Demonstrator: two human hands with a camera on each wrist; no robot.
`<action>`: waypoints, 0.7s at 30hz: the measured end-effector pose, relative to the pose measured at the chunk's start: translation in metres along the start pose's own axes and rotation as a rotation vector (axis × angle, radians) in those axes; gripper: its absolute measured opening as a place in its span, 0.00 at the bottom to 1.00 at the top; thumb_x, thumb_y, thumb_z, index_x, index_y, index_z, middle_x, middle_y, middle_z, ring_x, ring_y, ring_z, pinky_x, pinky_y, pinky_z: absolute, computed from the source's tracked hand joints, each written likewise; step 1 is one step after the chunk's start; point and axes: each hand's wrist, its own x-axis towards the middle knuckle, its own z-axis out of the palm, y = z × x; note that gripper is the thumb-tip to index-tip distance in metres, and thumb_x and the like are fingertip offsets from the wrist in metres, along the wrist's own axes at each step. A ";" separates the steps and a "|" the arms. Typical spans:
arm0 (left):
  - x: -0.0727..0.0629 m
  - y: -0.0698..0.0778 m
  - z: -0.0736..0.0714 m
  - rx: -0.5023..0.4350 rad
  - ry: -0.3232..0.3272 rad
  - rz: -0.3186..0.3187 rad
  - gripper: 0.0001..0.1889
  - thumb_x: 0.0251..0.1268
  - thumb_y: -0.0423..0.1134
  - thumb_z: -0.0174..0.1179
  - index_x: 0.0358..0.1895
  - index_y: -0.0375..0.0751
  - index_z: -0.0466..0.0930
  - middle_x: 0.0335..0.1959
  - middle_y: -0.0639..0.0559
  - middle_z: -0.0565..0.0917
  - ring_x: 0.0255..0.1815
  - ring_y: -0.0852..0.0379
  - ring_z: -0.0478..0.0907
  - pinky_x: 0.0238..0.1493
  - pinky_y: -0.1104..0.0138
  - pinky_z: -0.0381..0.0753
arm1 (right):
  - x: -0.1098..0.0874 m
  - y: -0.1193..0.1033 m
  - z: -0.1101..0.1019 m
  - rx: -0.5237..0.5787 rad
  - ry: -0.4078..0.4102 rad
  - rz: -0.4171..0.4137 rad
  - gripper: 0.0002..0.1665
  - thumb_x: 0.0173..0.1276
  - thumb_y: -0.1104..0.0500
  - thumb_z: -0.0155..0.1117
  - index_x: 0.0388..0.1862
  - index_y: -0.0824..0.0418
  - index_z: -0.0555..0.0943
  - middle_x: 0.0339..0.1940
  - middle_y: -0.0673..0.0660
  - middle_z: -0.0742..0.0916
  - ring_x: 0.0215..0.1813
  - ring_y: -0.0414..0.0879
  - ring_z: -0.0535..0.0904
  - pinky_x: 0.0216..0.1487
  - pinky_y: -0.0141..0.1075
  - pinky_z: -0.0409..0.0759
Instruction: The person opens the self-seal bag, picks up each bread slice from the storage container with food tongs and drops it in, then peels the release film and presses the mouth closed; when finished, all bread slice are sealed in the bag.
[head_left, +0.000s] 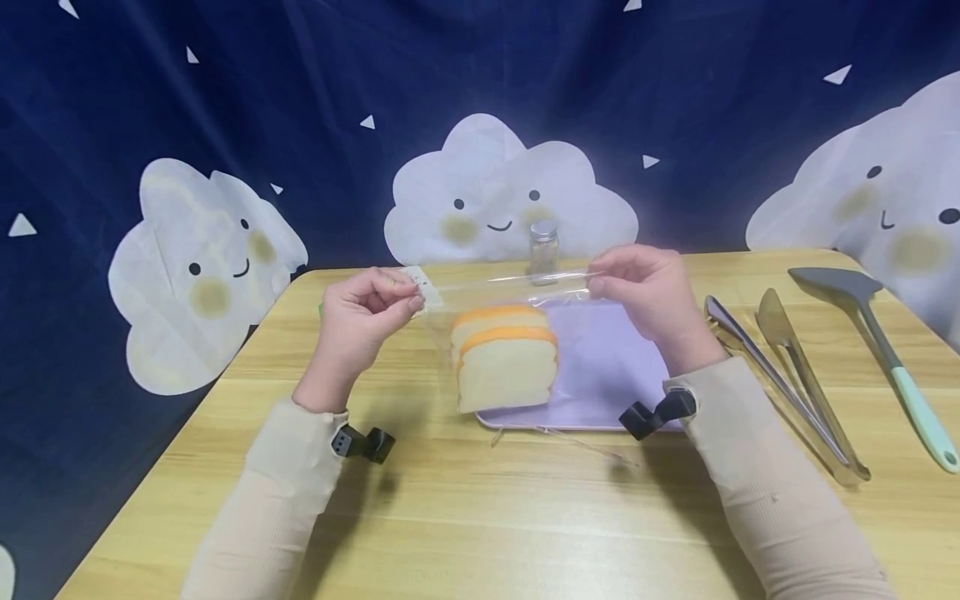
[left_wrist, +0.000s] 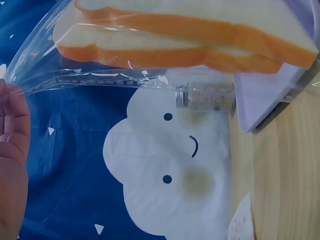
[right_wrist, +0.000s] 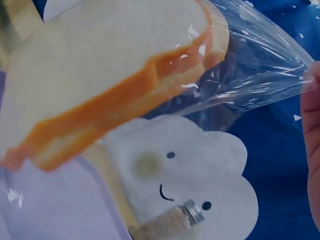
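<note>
A clear plastic bag point(head_left: 480, 292) is stretched between the two hands, with two slices of bread point(head_left: 507, 367) inside it. The left hand point(head_left: 367, 312) pinches one upper corner of the bag, beside a small white label point(head_left: 423, 287). At the opposite corner the right hand point(head_left: 645, 292) pinches the plastic between thumb and fingers. In the right wrist view the bread slices point(right_wrist: 110, 85) show orange crusts, and the film runs taut to the fingers at the right edge. The bag overlaps a lilac tray point(head_left: 607, 367) in the head view.
A small glass jar point(head_left: 543, 250) with a metal lid stands at the table's back. Metal tongs point(head_left: 795, 392) and a spatula point(head_left: 900, 367) with a mint handle lie on the right. A thin clear strip point(head_left: 570, 437) lies in front of the tray. Behind hangs a blue cloud-print curtain point(head_left: 337, 83).
</note>
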 end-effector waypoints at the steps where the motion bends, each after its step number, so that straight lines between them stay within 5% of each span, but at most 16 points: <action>1: 0.000 0.000 0.000 0.011 0.005 -0.001 0.23 0.44 0.12 0.59 0.27 0.50 0.85 0.30 0.55 0.83 0.26 0.65 0.79 0.27 0.75 0.79 | 0.000 -0.001 -0.001 -0.063 0.003 0.022 0.23 0.50 0.82 0.58 0.31 0.57 0.86 0.28 0.49 0.87 0.29 0.39 0.82 0.33 0.29 0.82; 6: 0.002 -0.003 0.002 0.036 0.019 -0.008 0.21 0.45 0.14 0.61 0.28 0.49 0.85 0.28 0.56 0.83 0.23 0.64 0.78 0.25 0.75 0.78 | 0.004 -0.014 0.004 -0.484 -0.031 0.108 0.20 0.58 0.66 0.66 0.52 0.60 0.80 0.39 0.52 0.86 0.41 0.41 0.81 0.44 0.29 0.79; 10: 0.002 -0.003 0.004 0.030 0.029 -0.011 0.21 0.44 0.14 0.61 0.28 0.49 0.84 0.24 0.56 0.83 0.20 0.64 0.76 0.23 0.76 0.76 | 0.014 -0.034 0.021 -0.715 -0.107 0.065 0.25 0.60 0.61 0.64 0.58 0.59 0.76 0.50 0.59 0.84 0.51 0.49 0.78 0.55 0.39 0.75; 13: 0.004 -0.001 0.005 0.022 0.024 -0.008 0.21 0.44 0.14 0.61 0.28 0.49 0.83 0.23 0.56 0.82 0.20 0.64 0.75 0.22 0.76 0.76 | 0.025 -0.048 0.041 -0.734 -0.228 0.053 0.23 0.60 0.61 0.64 0.56 0.62 0.77 0.50 0.61 0.83 0.51 0.51 0.78 0.56 0.44 0.73; 21: 0.003 0.011 0.013 0.088 -0.032 -0.036 0.18 0.46 0.17 0.62 0.29 0.49 0.83 0.24 0.56 0.83 0.21 0.63 0.76 0.22 0.74 0.75 | 0.045 -0.047 0.089 -0.761 -0.546 0.109 0.17 0.55 0.56 0.69 0.43 0.63 0.83 0.37 0.55 0.87 0.41 0.45 0.81 0.50 0.38 0.77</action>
